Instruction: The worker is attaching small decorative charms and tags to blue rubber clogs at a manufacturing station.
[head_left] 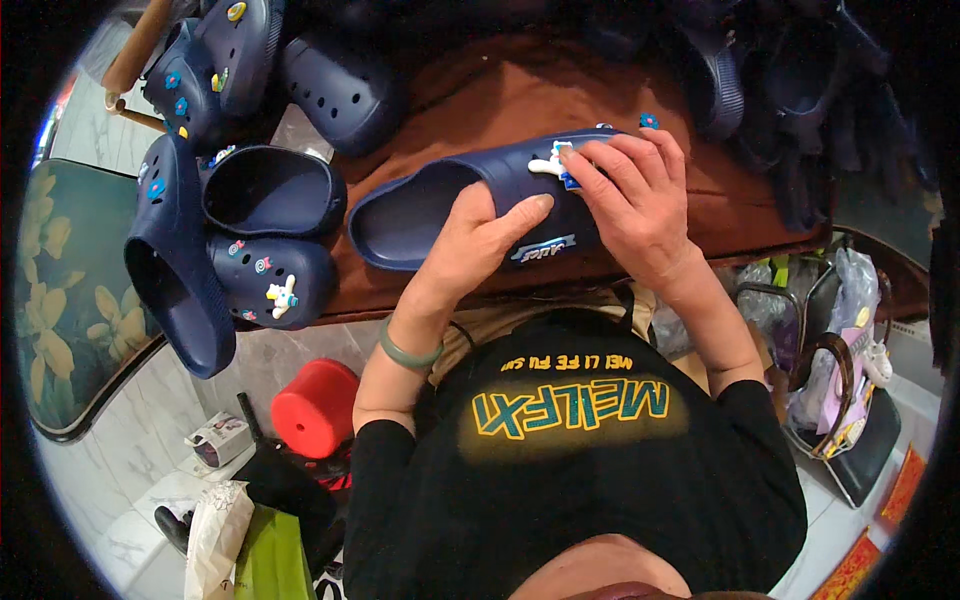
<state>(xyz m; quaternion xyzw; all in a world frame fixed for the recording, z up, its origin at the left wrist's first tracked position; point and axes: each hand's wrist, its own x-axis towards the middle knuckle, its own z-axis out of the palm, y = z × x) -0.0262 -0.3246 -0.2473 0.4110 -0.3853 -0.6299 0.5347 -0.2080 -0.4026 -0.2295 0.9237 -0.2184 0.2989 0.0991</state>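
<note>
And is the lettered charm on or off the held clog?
On: the lettered charm sits against the side of the clog, uncovered, beside the left hand.

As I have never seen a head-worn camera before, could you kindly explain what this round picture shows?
There is no machine here: these are a person's bare hands, seen from above by a fisheye camera on the head, which bends straight edges. The left hand, below a green bangle, grips a dark-blue, rubbery-looking clog by its opening. The right hand touches a small white-and-blue charm on its upper. More dark-blue clogs, some decorated, lie on brown cloth.
</note>
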